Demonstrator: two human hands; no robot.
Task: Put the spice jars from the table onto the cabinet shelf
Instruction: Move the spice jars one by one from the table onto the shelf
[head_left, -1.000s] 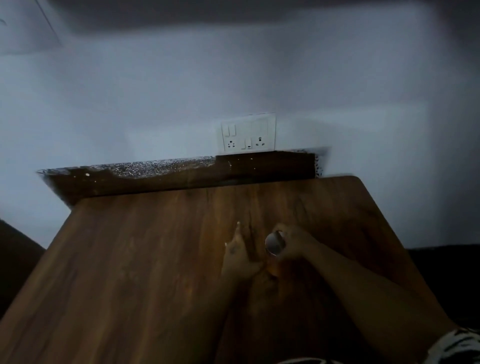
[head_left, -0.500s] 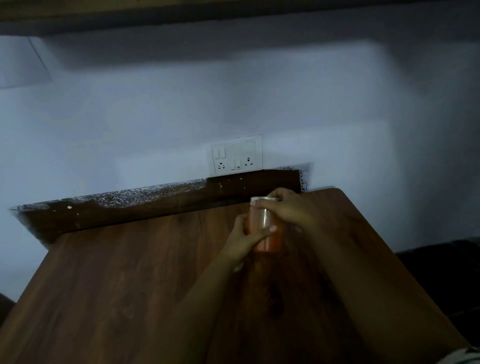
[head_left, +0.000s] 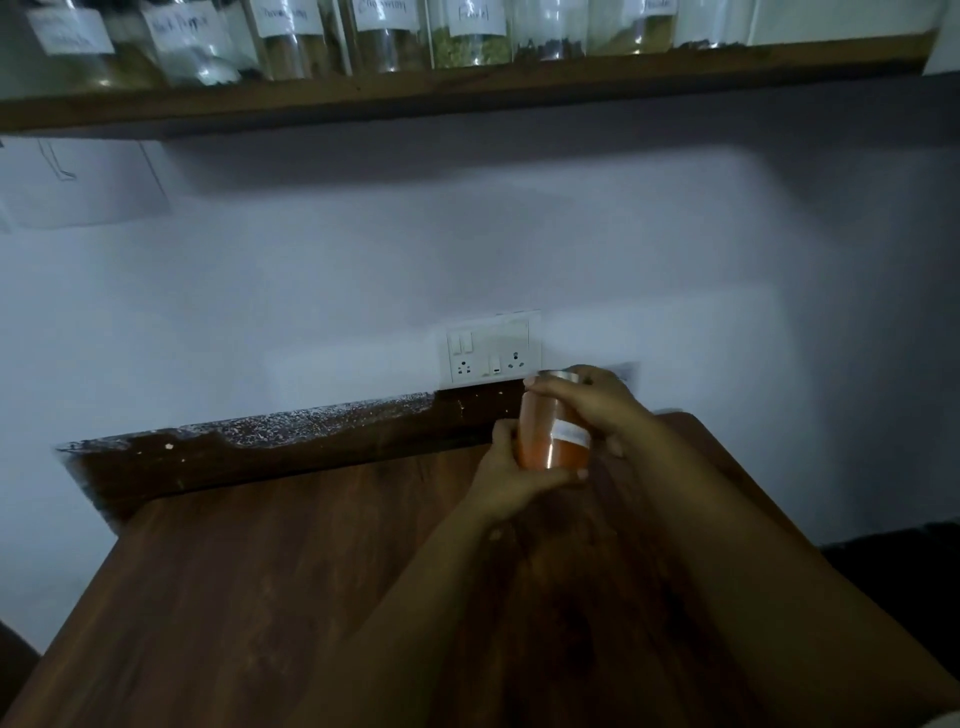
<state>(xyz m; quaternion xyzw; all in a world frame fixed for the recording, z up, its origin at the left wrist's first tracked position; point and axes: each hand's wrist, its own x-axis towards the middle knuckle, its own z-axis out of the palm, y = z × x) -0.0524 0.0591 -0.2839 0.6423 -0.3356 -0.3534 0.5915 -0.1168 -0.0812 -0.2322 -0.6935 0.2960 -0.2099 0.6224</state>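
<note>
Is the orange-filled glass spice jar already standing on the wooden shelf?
No, the orange-filled glass spice jar is held by both the left hand and right hand, well below the wooden shelf.

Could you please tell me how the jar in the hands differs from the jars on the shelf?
The held jar holds orange powder and is up between both hands; the shelf jars hold duller contents and stand in a row. Both have white labels.

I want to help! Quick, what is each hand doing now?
Left hand: closed around the bottom of the orange jar.
Right hand: closed on the same jar, fingers over its top.
</note>
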